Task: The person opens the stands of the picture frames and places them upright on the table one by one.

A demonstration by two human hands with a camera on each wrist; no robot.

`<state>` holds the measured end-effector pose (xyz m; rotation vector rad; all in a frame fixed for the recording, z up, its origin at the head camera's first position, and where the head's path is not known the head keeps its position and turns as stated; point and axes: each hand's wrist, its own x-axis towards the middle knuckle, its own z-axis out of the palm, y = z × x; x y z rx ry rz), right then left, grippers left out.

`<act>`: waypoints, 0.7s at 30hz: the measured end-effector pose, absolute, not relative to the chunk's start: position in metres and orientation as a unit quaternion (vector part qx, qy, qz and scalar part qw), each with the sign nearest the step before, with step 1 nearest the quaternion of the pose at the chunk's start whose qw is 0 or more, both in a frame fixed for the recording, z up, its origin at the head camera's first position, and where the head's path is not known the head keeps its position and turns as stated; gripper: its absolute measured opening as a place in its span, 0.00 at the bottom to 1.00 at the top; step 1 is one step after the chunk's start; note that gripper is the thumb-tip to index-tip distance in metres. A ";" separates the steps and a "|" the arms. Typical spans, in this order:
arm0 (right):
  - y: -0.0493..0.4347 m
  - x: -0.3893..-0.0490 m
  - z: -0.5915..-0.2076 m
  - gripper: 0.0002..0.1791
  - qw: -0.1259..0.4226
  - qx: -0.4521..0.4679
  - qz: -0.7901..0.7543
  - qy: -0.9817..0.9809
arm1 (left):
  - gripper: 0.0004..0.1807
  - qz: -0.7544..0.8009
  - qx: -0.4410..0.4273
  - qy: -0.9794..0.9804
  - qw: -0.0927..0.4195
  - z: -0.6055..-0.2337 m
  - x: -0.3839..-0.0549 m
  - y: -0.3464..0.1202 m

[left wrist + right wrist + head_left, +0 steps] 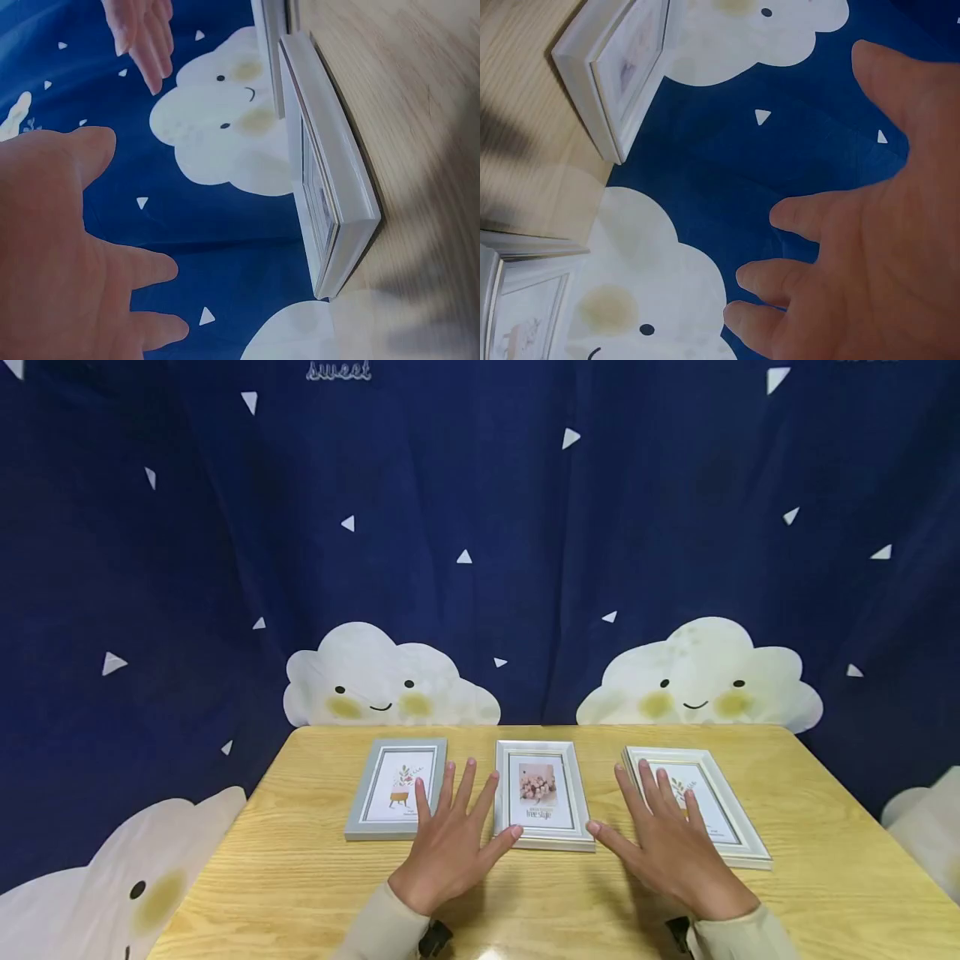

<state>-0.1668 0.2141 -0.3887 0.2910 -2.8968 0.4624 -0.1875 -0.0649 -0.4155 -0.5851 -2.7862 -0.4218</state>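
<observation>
Three picture frames lie face up in a row on the wooden table. The grey picture frame [360, 802] is at the left, the silver-white one [577, 810] with a flower picture in the middle, and the white one [750, 839] at the right. My left hand [453, 847] hovers with fingers spread between the grey and middle frames, overlapping both in the head view. My right hand [671, 847] is spread likewise, its fingers over the left side of the white frame. Both palms hang above the table and hold nothing; the wrist views show the frames apart from the fingers.
The light wooden table [262, 877] reaches back to a dark blue curtain [480, 485] printed with white triangles and smiling clouds. Black straps [433, 937] show at both wrists, below the beige sleeves [382, 927].
</observation>
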 end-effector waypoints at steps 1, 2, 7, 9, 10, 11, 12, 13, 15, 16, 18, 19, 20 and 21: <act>0.214 -0.167 -0.387 0.51 0.098 0.101 0.158 -0.977 | 0.43 -0.147 -0.202 -0.960 0.130 -0.415 -0.188 -0.064; 0.214 -0.168 -0.387 0.51 0.099 0.104 0.159 -0.977 | 0.43 -0.147 -0.201 -0.960 0.128 -0.414 -0.188 -0.064; 0.213 -0.167 -0.386 0.51 0.092 0.102 0.163 -0.977 | 0.44 -0.156 -0.198 -0.962 0.108 -0.416 -0.187 -0.060; 0.214 -0.167 -0.387 0.51 0.086 0.098 0.163 -0.978 | 0.44 -0.162 -0.199 -0.961 0.097 -0.417 -0.186 -0.058; 0.214 -0.167 -0.387 0.50 0.085 0.097 0.161 -0.978 | 0.44 -0.164 -0.201 -0.961 0.094 -0.417 -0.187 -0.056; 0.215 -0.168 -0.386 0.50 0.085 0.096 0.161 -0.979 | 0.44 -0.166 -0.204 -0.960 0.092 -0.417 -0.187 -0.054; 0.216 -0.169 -0.385 0.50 0.087 0.095 0.160 -0.979 | 0.44 -0.166 -0.207 -0.960 0.091 -0.416 -0.188 -0.052; 0.217 -0.169 -0.384 0.50 0.088 0.094 0.159 -0.979 | 0.44 -0.166 -0.210 -0.959 0.091 -0.415 -0.189 -0.049; 0.220 -0.170 -0.383 0.49 0.092 0.093 0.157 -0.979 | 0.44 -0.168 -0.215 -0.958 0.089 -0.412 -0.191 -0.043; 0.221 -0.171 -0.382 0.49 0.091 0.091 0.156 -0.979 | 0.44 -0.169 -0.218 -0.957 0.088 -0.411 -0.192 -0.040; 0.224 -0.173 -0.380 0.49 0.086 0.088 0.157 -0.980 | 0.43 -0.172 -0.224 -0.955 0.090 -0.410 -0.193 -0.034; 0.225 -0.173 -0.379 0.49 0.083 0.087 0.159 -0.980 | 0.43 -0.174 -0.225 -0.955 0.090 -0.409 -0.193 -0.031; 0.227 -0.173 -0.379 0.49 0.079 0.085 0.163 -0.980 | 0.43 -0.173 -0.225 -0.954 0.093 -0.410 -0.194 -0.028; 0.228 -0.174 -0.378 0.49 0.073 0.082 0.167 -0.980 | 0.43 -0.174 -0.227 -0.954 0.094 -0.410 -0.194 -0.026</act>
